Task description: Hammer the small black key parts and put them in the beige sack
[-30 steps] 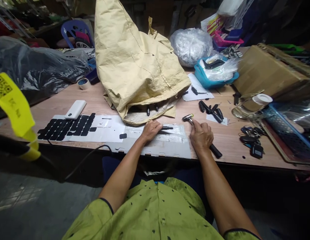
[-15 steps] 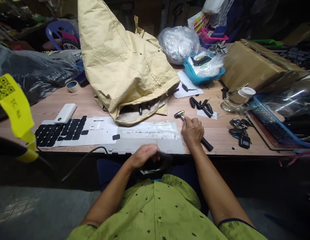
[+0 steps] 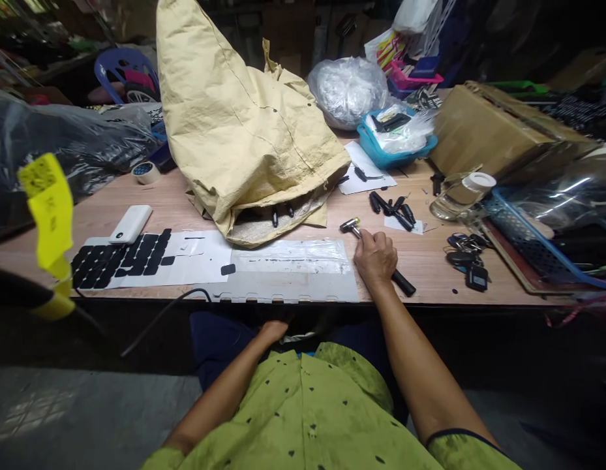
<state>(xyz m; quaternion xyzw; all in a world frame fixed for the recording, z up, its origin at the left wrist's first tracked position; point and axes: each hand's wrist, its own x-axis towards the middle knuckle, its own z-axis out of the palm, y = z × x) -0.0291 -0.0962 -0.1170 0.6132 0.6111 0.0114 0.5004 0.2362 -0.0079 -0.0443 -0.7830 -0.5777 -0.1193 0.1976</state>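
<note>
My right hand [image 3: 376, 256] is wrapped round the handle of a small hammer [image 3: 404, 283], which lies on the table. Past my fingers its metal head shows, with a yellowish face. My left hand [image 3: 273, 331] is low in my lap, below the table's front edge; its fingers disappear into shadow, so whatever they hold cannot be made out. Between my arms, a grey-white plastic-covered sheet [image 3: 303, 281] lies along the edge. A large tan sack [image 3: 278, 150] stands behind it, dark pointed pieces showing in its mouth.
Black stickers [image 3: 94, 264] on white paper and a white power bank [image 3: 131, 224] lie left. To the right are black handle-like pieces [image 3: 393, 209], keys [image 3: 476, 277], a jar [image 3: 462, 196] and a blue basket [image 3: 542, 238]. A yellow-tagged cable [image 3: 53, 228] hangs at left.
My left hand has dropped from the table edge into my lap, and the dark object in it has gone from clear sight. My right hand stays on the hammer.
</note>
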